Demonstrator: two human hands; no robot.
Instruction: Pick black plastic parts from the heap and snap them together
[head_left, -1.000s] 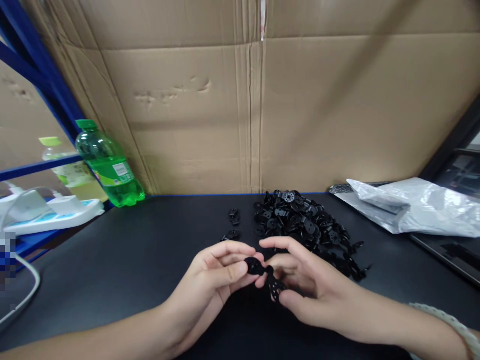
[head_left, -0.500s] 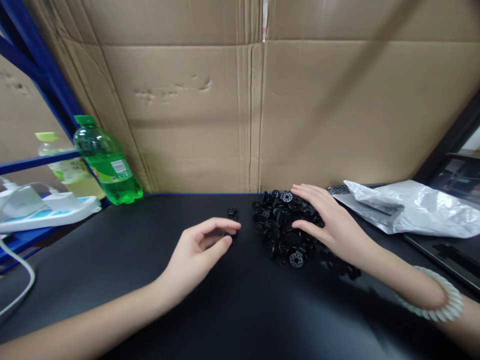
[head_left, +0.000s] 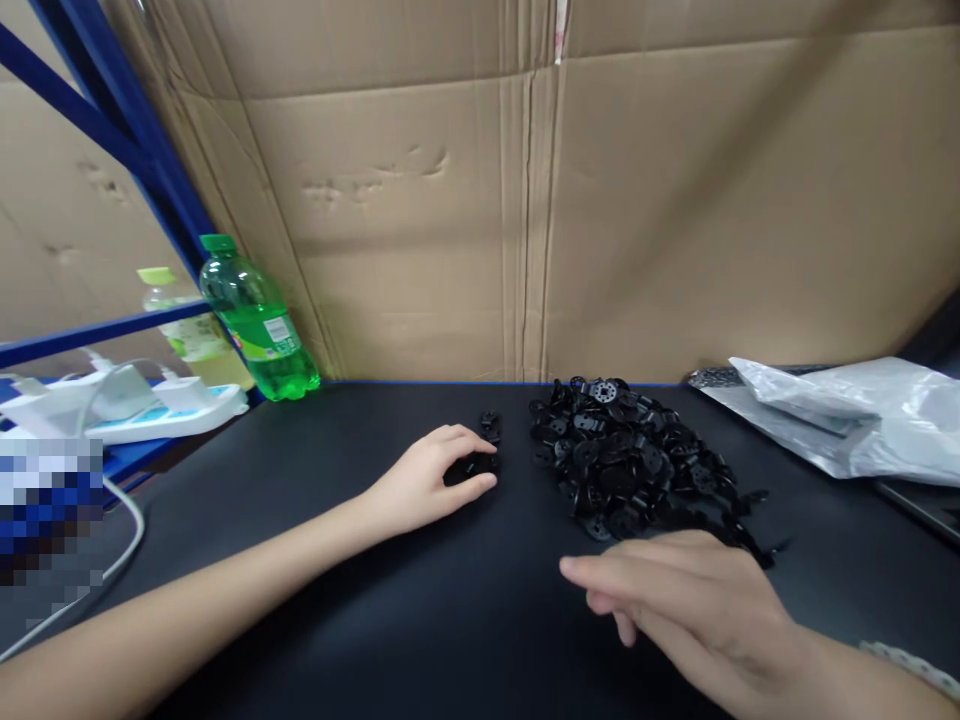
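Far to the left of the pile (head_left: 637, 465) of small black parts, a white power strip (head_left: 127, 405) lay on a shelf, and a green bottle (head_left: 259, 320) stood beside it at the back edge of the table (head_left: 300, 520).

Closer to the pile, still on its left, the left hand (head_left: 431, 480) rested on the table. Its fingers (head_left: 469, 465) were curled over a small black part (head_left: 469, 468), with the thumb under it. They seemed to pinch it, but most of the part was hidden. Two more loose parts (head_left: 490, 425) lay just behind that hand, between it and the pile.

In front of the pile, near its front edge, was the right hand (head_left: 675, 600). It was blurry. Its fingers (head_left: 600, 575) were stretched out and close together, and I could see nothing in them.

To the right of the pile lay a clear plastic bag (head_left: 840, 410).

What could go wrong? The part under the left hand was tiny and black on a black table, so it could slip out and be hard to find. The right hand was so near the pile that it could bump it and scatter parts.
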